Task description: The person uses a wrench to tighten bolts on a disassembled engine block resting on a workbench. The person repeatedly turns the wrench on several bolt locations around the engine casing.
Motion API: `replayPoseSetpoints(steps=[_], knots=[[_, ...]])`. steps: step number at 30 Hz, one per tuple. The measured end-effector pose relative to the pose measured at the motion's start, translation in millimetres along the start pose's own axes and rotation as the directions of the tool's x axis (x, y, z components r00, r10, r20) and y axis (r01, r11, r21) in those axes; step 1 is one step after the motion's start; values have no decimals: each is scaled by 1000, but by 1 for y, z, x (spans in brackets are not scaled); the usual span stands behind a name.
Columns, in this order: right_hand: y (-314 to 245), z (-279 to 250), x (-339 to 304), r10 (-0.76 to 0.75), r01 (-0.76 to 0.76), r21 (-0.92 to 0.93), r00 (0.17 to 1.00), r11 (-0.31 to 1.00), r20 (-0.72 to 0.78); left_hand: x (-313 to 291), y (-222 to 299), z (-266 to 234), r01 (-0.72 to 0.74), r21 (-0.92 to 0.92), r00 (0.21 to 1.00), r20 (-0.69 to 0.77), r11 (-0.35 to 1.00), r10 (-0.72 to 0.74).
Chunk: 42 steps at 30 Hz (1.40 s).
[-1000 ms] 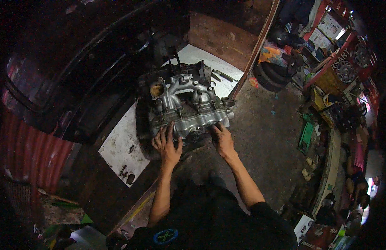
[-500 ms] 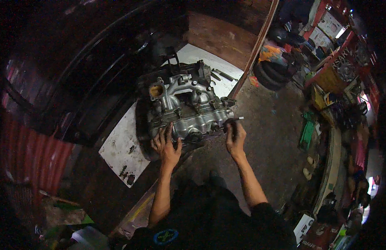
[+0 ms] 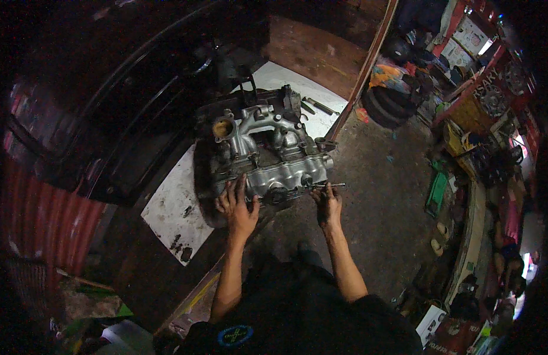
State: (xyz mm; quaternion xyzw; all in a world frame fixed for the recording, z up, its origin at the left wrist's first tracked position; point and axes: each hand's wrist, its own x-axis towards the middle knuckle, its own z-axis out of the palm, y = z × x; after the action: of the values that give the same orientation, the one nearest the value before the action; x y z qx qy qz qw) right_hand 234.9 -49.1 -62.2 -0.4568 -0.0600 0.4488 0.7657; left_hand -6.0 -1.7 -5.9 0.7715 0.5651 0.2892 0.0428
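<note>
A silver engine top with a ribbed valve cover (image 3: 273, 176) and a curved intake manifold (image 3: 256, 125) lies in front of me. My left hand (image 3: 237, 208) rests on the cover's near left edge, fingers apart and holding nothing. At the near right corner my right hand (image 3: 329, 208) is closed on a slim metal tool (image 3: 338, 185), which looks like a ratchet handle or wrench. It lies roughly level, its bright end pointing right. Its left end is close to the engine's edge; whether it sits on a bolt I cannot tell. A round intake opening (image 3: 224, 128) faces up at the far left.
The engine stands on a stained white board (image 3: 176, 207). Beyond it lie several hand tools (image 3: 321, 106). A dark glossy vehicle panel (image 3: 132, 89) rises at left. Right of me are a tyre (image 3: 389, 106), a green object (image 3: 437, 192) and slippers (image 3: 439, 236) on the floor.
My right hand has shifted slightly left and toward me. The tool in it has swung down, its bright end now lower and nearer me. My left hand has stayed in place.
</note>
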Motion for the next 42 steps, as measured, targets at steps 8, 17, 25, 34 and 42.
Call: replayPoseSetpoints(steps=[8, 17, 25, 34, 42], knots=[[0, 11, -5, 38, -38, 40, 999, 999, -11, -1, 1, 0, 11, 8, 1000, 0, 1000, -11], [-5, 27, -17, 47, -40, 79, 995, 996, -90, 0, 2, -1, -1, -33, 1000, -21, 999, 0], [-9, 42, -15, -201, 836, -546, 527, -49, 826, -1, 1, 3, -13, -34, 999, -38, 999, 12], [-31, 25, -31, -498, 705, -638, 692, 310, 522, -3, -1, 1, -10, -26, 999, -52, 1000, 9], [-2, -10, -1, -89, 92, -66, 995, 994, 41, -2, 1, 1, 2, 4, 999, -34, 1000, -2]])
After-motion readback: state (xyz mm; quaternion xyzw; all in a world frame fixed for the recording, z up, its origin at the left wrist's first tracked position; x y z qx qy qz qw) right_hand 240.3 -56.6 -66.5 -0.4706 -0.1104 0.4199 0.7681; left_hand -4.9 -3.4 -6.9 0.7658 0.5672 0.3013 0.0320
